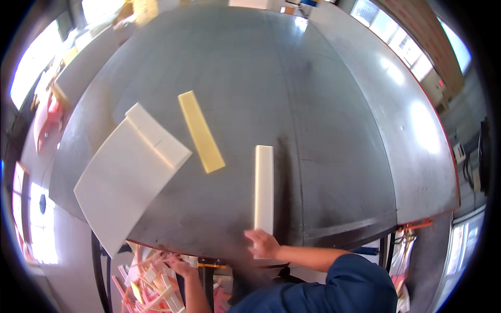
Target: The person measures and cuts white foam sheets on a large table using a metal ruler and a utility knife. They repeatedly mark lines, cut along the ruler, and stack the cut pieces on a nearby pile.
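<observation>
A long white foam-like strip (264, 188) lies on the grey table, pointing away from me. My right hand (262, 243) is closed across its near end, at the table's front edge. My left hand (178, 264) is low, past the front edge, above a heap of thin pink, white and yellow offcuts (151, 284). Its fingers are blurred among the offcuts, so whether it holds one is unclear. Left of the strip lies a yellow foam-like strip (201, 132), slanted. Beside that, a large white slab (122, 182) overhangs the front left edge, with a narrow white piece (156, 136) along its far end.
The wide grey table (235, 68) stretches away from me, with a seam running lengthwise right of the white strip. A lighter metal surface (386, 104) with a red edge adjoins on the right. At the far left stand a pale panel (86, 65) and pink material (48, 120).
</observation>
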`<state>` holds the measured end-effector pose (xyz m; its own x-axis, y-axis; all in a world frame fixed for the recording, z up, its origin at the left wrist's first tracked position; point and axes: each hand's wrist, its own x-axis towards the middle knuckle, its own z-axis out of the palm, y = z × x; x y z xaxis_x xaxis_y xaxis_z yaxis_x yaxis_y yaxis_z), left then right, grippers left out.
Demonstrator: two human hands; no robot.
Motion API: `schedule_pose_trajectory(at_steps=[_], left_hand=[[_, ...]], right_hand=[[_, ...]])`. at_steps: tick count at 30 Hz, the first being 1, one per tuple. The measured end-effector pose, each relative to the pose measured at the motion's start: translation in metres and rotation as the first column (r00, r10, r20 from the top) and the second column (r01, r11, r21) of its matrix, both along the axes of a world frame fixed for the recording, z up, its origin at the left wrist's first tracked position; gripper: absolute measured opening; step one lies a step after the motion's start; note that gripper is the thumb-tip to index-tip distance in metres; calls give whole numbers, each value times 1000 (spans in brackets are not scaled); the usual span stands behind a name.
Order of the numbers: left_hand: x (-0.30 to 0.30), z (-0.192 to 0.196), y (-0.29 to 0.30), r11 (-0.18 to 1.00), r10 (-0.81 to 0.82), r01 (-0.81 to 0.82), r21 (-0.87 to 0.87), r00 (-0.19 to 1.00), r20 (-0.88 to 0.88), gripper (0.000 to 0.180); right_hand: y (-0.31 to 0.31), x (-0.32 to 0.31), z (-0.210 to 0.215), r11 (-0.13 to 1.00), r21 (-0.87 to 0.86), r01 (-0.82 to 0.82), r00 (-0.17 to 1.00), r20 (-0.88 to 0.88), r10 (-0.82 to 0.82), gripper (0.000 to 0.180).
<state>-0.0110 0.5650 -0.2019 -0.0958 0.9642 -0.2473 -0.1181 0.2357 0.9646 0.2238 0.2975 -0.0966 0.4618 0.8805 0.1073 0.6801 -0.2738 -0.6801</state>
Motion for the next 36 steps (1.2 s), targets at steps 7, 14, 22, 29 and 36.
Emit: schedule_pose_trajectory(at_steps=[7,14,22,29,36], left_hand=[[157,65,-189,306,-436,945,-119,28,-900,54],[201,41,-283,548,-140,835,-49,34,-990,60],[314,53,-420,567,-351,824,23,266,-898,66],[468,51,-644,399,-558,917,4,246,-792,60],[572,91,-874,281,-662,956,-85,129,-738,53]], right_hand=[[-233,-61,16,852,-72,519,851,-51,-522,43],[-519,-177,20,250,-165,954,271,115,-956,35],[-688,-262,22,-504,-124,855,-510,-19,-860,18],[-724,-187,29,-350,-205,914,-361,-20,-932,15],[-845,-119,68,-461,-247,852,-429,173,-887,14]])
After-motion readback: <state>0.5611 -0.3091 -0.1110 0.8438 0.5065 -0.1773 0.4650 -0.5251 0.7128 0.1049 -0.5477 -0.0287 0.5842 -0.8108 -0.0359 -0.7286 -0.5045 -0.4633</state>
